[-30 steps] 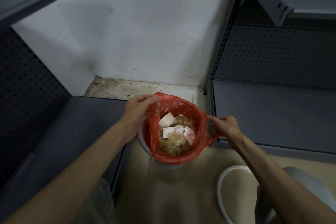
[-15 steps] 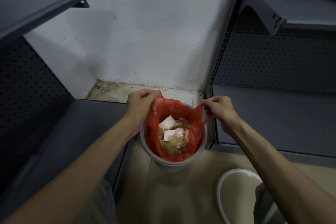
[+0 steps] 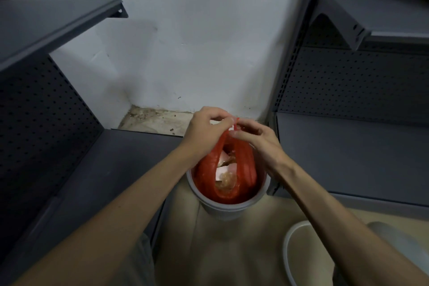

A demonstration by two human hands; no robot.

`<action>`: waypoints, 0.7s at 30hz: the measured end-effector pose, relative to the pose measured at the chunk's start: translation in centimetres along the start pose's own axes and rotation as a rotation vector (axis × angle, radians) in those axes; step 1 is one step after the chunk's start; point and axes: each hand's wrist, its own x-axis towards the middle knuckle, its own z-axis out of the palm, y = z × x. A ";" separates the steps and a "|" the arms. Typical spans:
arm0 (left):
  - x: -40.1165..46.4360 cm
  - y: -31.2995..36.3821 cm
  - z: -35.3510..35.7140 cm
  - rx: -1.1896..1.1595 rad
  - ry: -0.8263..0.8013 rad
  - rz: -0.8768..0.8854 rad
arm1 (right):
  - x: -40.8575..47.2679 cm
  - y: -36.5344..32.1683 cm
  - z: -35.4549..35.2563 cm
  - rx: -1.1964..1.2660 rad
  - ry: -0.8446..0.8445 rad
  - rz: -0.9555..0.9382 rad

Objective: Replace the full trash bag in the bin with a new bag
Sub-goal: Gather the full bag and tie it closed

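A small grey bin point(image 3: 228, 206) stands on the floor in the corner between two shelf units. Inside it sits a red trash bag point(image 3: 247, 169) holding white paper scraps and brownish waste. The bag's two top edges are drawn up into strips that meet above the bin's far rim. My left hand point(image 3: 205, 129) pinches the left strip at its top. My right hand point(image 3: 255, 139) pinches the right strip, its fingertips touching those of the left hand. No new bag is in view.
Dark grey metal shelving with perforated back panels flanks the bin: a low shelf point(image 3: 111, 169) on the left, another point(image 3: 352, 153) on the right. A white wall point(image 3: 197, 42) is behind. A white ring-shaped object point(image 3: 286, 246) lies on the beige floor at lower right.
My hands have lifted the bag's edges off the bin rim and moved together, from either side of the bin to meeting above its far edge. The bag mouth has narrowed.
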 end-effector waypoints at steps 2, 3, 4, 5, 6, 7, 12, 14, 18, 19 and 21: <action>0.0 0.2 0.8 0.037 -0.034 0.043 | -0.1 0.6 0.7 -0.004 -0.053 -0.021; 0.0 0.2 1.2 0.056 -0.071 0.054 | -0.1 1.0 1.0 -0.003 -0.060 -0.032; 0.0 0.3 1.6 0.067 -0.116 0.054 | -0.2 1.3 1.2 -0.006 -0.059 -0.047; 0.0 0.2 1.9 0.074 -0.158 0.046 | -0.1 1.5 1.3 -0.018 -0.049 -0.062; 0.0 0.0 2.1 0.081 -0.183 0.043 | 0.0 1.5 1.4 -0.035 -0.030 -0.067; -0.1 -0.2 2.2 0.088 -0.185 0.047 | 0.1 1.5 1.4 -0.048 -0.002 -0.059; -0.8 -3.1 1.3 -0.036 -0.228 -0.079 | 0.7 0.9 0.5 0.003 0.050 0.005; -1.4 -5.0 1.1 0.083 -0.325 -0.100 | 0.5 0.8 0.4 0.025 0.040 0.017; -2.3 -7.3 1.6 0.326 -0.381 -0.133 | 0.2 1.1 0.3 0.029 0.016 0.034; -2.4 -7.6 1.7 0.365 -0.403 -0.143 | 0.1 1.3 0.2 0.013 -0.003 0.048; -2.3 -7.7 1.6 0.374 -0.424 -0.183 | 0.0 1.6 -0.1 -0.023 -0.037 0.071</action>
